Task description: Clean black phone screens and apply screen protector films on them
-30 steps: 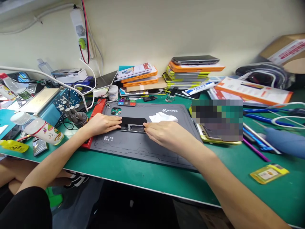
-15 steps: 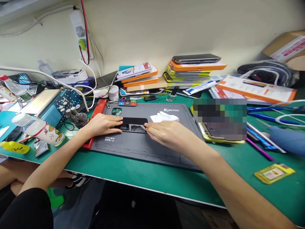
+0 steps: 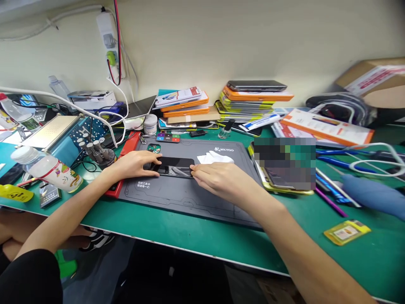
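A black smartphone (image 3: 175, 165) lies lengthwise on the dark grey work mat (image 3: 190, 198), its glossy face up with a pale reflection on it. My left hand (image 3: 137, 164) holds its left end, thumb at the near edge and fingers at the far edge. At the right end, my right hand (image 3: 218, 179) is closed, with the fingertips pinched against the phone's edge. Whether a thin film or anything else sits in that pinch is hidden. Just behind the right hand, a crumpled white cloth (image 3: 215, 157) rests on the mat.
Stacked orange and yellow boxes (image 3: 256, 101) stand against the wall. A plastic bottle (image 3: 47, 169) and a round tool holder (image 3: 98, 154) are on the left. To the right are blue-handled pliers (image 3: 335, 159), a purple stick (image 3: 330, 202) and a yellow packet (image 3: 346, 232).
My view has turned slightly, so the bench things on the right appear further left. The reflection on the phone has changed. Both hands stay at the phone's ends.
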`<action>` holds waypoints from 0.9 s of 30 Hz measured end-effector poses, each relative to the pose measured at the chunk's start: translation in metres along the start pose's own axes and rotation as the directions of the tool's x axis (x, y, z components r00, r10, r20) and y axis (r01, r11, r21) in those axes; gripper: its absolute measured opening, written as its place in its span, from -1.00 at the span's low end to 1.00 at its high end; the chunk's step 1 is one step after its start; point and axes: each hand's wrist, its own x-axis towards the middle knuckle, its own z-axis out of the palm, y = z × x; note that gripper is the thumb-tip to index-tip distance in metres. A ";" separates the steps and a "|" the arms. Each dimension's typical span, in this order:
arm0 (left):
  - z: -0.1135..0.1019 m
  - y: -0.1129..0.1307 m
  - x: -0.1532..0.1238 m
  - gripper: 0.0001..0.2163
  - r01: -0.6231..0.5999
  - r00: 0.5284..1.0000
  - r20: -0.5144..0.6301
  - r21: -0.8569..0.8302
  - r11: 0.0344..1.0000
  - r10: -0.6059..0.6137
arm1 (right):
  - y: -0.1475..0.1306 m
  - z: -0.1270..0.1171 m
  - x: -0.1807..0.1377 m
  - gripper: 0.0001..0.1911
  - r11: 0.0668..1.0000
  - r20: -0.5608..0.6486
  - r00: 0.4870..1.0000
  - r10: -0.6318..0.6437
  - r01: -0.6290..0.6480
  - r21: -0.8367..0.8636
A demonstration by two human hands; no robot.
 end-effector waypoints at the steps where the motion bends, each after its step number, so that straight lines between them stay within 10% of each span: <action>1: 0.000 0.000 0.000 -0.60 0.008 1.000 0.004 -0.015 1.000 -0.007 | 0.000 0.000 0.000 -0.68 1.000 -0.007 1.000 -0.002 0.002 0.002; 13: -0.002 -0.002 0.002 -0.57 0.045 0.999 0.007 -0.092 0.995 -0.044 | 0.004 -0.002 -0.001 -0.76 0.999 -0.022 1.000 0.019 -0.020 -0.031; 19: 0.005 -0.003 0.004 -0.58 0.044 0.999 -0.016 -0.170 0.985 -0.047 | 0.010 0.003 -0.007 -0.47 0.994 -0.048 0.994 0.101 -0.103 -0.035; 27: 0.004 0.003 0.003 -0.59 0.084 0.996 0.043 -0.154 0.985 -0.078 | 0.018 0.023 -0.008 -0.40 0.955 -0.036 0.980 0.195 -0.181 0.234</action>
